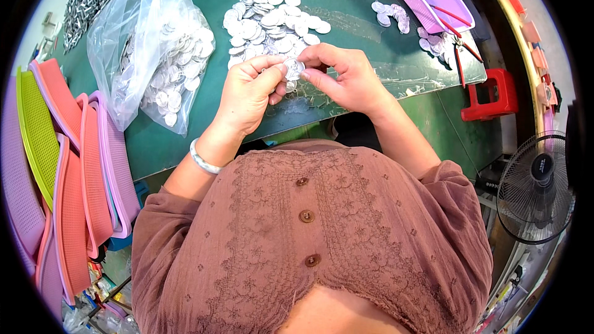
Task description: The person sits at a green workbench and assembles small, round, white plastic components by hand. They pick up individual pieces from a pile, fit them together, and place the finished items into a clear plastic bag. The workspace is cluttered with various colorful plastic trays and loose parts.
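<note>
While hands (249, 91) (341, 79) pinch silver disc (294, 68), fan hub (542, 168) shows pale lettering.

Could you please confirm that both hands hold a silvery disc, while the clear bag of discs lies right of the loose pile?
Not quite: in the head view, the clear bag lies left of the loose pile. The left hand and right hand do hold a silvery disc.

Bright light fills the fisheye-bent, black-rimmed view.

One round, silvery disc (294, 69) (seemingly embossed) is held between left hand (249, 91) and right hand (348, 79).
</note>
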The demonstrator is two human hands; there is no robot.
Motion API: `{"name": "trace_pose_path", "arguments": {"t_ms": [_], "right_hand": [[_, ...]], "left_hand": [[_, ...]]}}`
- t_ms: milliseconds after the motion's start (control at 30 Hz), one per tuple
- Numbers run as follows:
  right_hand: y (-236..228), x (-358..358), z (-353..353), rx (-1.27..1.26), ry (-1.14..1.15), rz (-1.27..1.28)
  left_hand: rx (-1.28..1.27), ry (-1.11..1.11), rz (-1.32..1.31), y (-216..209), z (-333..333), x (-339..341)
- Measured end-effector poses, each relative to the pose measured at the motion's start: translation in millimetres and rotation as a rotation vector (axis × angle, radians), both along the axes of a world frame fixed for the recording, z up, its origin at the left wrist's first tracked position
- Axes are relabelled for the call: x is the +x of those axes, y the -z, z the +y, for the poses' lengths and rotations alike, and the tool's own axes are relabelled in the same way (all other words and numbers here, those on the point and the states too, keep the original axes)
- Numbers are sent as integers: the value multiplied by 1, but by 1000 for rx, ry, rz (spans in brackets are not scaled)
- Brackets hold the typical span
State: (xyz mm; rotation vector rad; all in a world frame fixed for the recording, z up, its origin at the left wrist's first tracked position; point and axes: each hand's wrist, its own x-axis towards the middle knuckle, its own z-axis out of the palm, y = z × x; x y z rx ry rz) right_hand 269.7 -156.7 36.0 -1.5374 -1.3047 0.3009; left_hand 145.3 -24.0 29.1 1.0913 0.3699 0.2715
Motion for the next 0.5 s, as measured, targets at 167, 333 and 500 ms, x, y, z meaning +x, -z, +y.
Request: {"name": "trace_pose_path", "arguments": {"t_ms": [167,333,500], "right_hand": [[2,2,-1,-21,-13,-2],[1,-4,-2,-80,18,395],[-2,-7,-1,6,21,235]], "left_hand": [[5,7,-18,2,1,0],[86,25,-46,3,2,1],[157,40,-83,4,2,1]]}}
